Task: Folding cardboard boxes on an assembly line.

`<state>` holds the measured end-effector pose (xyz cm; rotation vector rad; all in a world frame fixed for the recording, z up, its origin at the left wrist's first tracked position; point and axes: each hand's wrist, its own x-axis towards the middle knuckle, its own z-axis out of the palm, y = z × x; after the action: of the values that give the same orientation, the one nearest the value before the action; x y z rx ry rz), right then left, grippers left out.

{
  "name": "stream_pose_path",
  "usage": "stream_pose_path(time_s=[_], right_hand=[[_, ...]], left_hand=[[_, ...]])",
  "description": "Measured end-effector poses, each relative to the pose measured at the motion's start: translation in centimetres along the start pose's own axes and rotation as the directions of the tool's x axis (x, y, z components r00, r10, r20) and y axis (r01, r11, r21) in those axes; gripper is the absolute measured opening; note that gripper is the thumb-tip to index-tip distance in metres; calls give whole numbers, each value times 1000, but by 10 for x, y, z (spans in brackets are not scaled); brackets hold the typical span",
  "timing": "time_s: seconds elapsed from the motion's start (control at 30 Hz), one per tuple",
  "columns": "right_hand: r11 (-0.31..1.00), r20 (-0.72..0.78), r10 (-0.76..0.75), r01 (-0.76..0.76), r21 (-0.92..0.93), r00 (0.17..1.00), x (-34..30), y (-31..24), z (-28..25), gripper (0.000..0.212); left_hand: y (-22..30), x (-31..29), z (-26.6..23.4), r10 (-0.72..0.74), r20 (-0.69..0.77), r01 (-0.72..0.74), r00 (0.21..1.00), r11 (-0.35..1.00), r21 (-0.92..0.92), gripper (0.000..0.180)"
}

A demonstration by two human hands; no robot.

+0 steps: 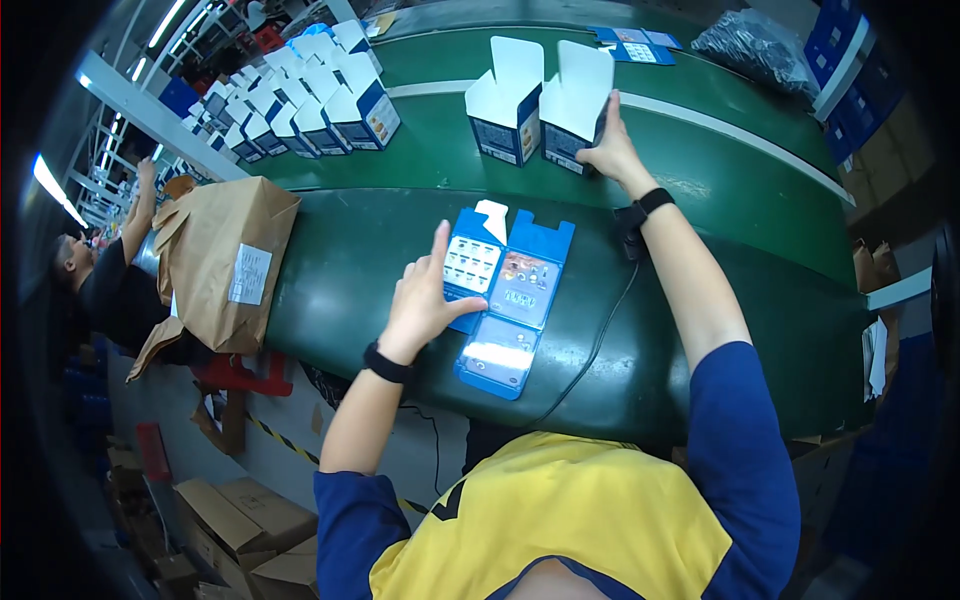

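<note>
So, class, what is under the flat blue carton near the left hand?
The flat blue carton lies on the green work surface; anything directly beneath it is covered and cannot be seen.

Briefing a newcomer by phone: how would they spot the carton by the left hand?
Find the near green table. On it, by the left hand, lies a blue carton. Unlike the upright boxes beyond, it is unfolded; similar flat packaging lies much farther off.
</note>
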<state>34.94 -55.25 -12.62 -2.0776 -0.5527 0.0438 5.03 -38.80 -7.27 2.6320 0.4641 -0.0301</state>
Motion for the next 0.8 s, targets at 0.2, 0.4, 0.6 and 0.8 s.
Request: stream_pose_path(time_s=[0.2, 0.4, 0.6, 0.8], right_hand=[[986, 181, 89, -113, 126, 979, -22, -19, 1, 119], [570, 432, 217, -473, 672, 876, -151, -24, 1, 104], [635, 331, 57, -290, 716, 942, -183, -42, -5, 99], [652, -74, -527, 459, 604, 847, -216, -86, -29, 95]], left_hand=[[-2, -7, 20, 37, -178, 26, 983, 941, 339, 107], [12, -5, 29, -14, -168, 55, 986, 969, 242, 105], [38, -16, 32, 135, -448, -146, 884, 989, 8, 98], [65, -13, 12, -227, -414, -222, 882, 574, -788, 75]])
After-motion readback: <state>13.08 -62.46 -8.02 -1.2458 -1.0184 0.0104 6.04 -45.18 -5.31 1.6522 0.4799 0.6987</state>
